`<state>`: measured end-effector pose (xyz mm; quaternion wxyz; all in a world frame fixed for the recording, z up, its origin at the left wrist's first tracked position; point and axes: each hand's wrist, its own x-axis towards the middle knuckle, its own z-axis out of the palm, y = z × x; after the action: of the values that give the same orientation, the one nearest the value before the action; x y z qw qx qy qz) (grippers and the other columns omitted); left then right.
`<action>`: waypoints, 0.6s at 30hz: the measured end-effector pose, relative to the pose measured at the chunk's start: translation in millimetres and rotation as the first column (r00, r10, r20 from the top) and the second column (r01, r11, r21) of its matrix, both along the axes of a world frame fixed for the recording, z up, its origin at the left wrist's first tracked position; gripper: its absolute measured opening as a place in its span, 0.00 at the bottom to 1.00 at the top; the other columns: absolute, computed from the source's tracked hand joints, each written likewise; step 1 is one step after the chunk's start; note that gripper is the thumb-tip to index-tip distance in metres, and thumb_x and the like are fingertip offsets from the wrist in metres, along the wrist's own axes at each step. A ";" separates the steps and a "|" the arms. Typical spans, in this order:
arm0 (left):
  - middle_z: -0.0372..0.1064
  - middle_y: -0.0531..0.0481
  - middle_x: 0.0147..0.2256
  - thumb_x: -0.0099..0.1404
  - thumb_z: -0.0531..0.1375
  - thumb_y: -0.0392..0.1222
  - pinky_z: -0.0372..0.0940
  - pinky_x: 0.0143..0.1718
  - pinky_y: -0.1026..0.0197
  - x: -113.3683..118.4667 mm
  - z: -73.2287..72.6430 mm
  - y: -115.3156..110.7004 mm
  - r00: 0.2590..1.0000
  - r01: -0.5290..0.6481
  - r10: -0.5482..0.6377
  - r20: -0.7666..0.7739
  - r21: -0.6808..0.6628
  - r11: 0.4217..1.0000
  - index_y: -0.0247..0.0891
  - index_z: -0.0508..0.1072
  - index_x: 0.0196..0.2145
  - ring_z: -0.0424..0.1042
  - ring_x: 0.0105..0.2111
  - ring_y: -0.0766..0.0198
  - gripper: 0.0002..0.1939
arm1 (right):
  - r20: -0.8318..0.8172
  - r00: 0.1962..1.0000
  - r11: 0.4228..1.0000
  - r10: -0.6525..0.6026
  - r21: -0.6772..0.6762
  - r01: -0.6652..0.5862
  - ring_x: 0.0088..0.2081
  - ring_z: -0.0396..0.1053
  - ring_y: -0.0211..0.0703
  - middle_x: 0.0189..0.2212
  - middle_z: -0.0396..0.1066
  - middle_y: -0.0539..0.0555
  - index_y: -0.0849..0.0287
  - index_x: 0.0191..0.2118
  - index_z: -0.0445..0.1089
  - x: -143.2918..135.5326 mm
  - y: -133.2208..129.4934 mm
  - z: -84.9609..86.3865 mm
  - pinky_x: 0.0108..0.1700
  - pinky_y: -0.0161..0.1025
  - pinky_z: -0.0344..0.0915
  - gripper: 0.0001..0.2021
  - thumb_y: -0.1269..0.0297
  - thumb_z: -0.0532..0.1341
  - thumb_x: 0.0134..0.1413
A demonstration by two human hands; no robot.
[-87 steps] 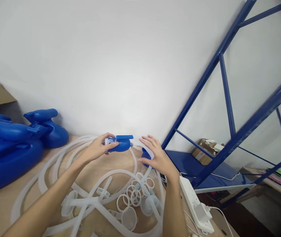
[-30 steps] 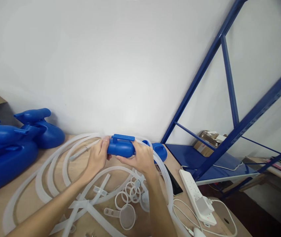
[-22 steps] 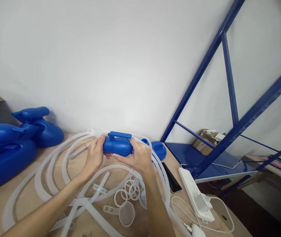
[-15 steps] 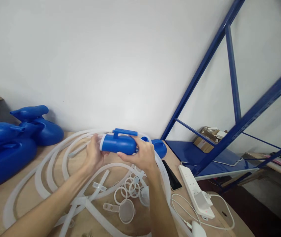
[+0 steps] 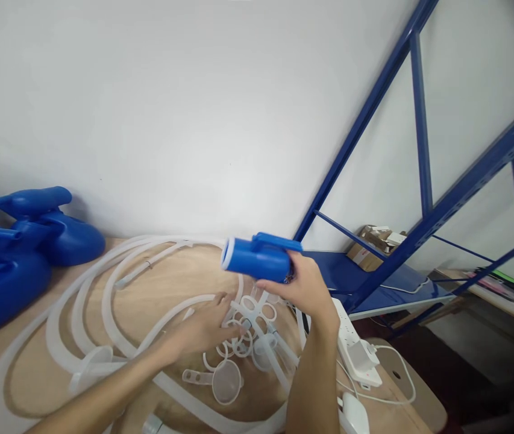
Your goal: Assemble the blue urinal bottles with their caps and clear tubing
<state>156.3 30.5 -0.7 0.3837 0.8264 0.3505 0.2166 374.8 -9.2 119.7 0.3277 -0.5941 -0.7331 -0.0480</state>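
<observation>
My right hand [image 5: 308, 283] is closed around one end of a blue plastic bottle with a handle [image 5: 263, 259]. The bottle lies sideways in the air, its white-rimmed end pointing left. Low over the table, my left hand [image 5: 205, 325] has its fingers apart, next to a loose pile of white rings [image 5: 241, 343] and clear plastic fittings; whether the fingertips touch them I cannot tell. A round translucent cap with a strap [image 5: 227, 383] lies in front of the rings. Coils of whitish tubing [image 5: 109, 301] surround the pile.
Several larger blue plastic vessels [image 5: 8, 271] stand at the left by the wall. On the right are a white power strip [image 5: 351, 349], its cable and a white charger [image 5: 355, 413]. A blue metal rack [image 5: 374, 108] rises behind, with a cardboard box [image 5: 367, 256] on its shelf.
My left hand has come away from the bottle and moved down to the rings and fittings. My right hand has carried the bottle right, its rimmed end now visible. The view has shifted slightly.
</observation>
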 end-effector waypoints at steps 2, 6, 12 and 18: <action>0.75 0.40 0.54 0.68 0.57 0.61 0.68 0.52 0.53 -2.3 5.0 4.6 0.998 0.021 -0.021 0.057 -0.004 1.000 0.41 0.73 0.57 0.75 0.52 0.48 0.28 | 0.087 0.996 0.996 -0.006 -0.087 0.013 0.31 0.75 0.51 0.31 0.78 0.55 0.57 0.41 0.76 -3.1 2.4 -1.6 0.35 0.43 0.68 0.30 0.34 0.70 0.45; 0.78 0.47 0.31 0.69 0.56 0.58 0.67 0.35 0.57 -20.1 36.8 14.9 0.987 -0.104 0.097 0.131 0.047 0.993 0.39 0.78 0.34 0.75 0.32 0.55 0.21 | 0.089 0.996 0.992 0.028 -0.123 -0.017 0.39 0.77 0.54 0.38 0.80 0.56 0.55 0.46 0.77 -3.0 9.1 -5.9 0.39 0.43 0.70 0.32 0.38 0.74 0.41; 0.77 0.46 0.38 0.58 0.68 0.52 0.69 0.36 0.57 -37.6 61.0 11.4 0.896 -0.360 0.260 0.361 0.243 0.901 0.40 0.75 0.41 0.76 0.37 0.54 0.17 | -0.039 0.993 0.979 0.115 -0.164 -0.120 0.43 0.77 0.55 0.41 0.81 0.56 0.55 0.48 0.79 2.8 16.5 -9.0 0.41 0.43 0.71 0.29 0.45 0.76 0.42; 0.76 0.49 0.35 0.69 0.61 0.45 0.65 0.40 0.59 -45.0 70.2 5.7 0.955 -0.103 -0.046 0.294 0.470 0.877 0.41 0.75 0.32 0.73 0.37 0.58 0.08 | -0.075 0.983 0.961 0.169 -0.210 -0.181 0.44 0.78 0.55 0.44 0.82 0.56 0.55 0.53 0.79 0.3 15.7 -6.5 0.46 0.45 0.71 0.34 0.47 0.78 0.38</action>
<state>111.3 36.2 69.6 0.2116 0.8484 0.2366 0.4237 375.0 6.6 113.2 0.2847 -0.5601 -0.7740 0.0781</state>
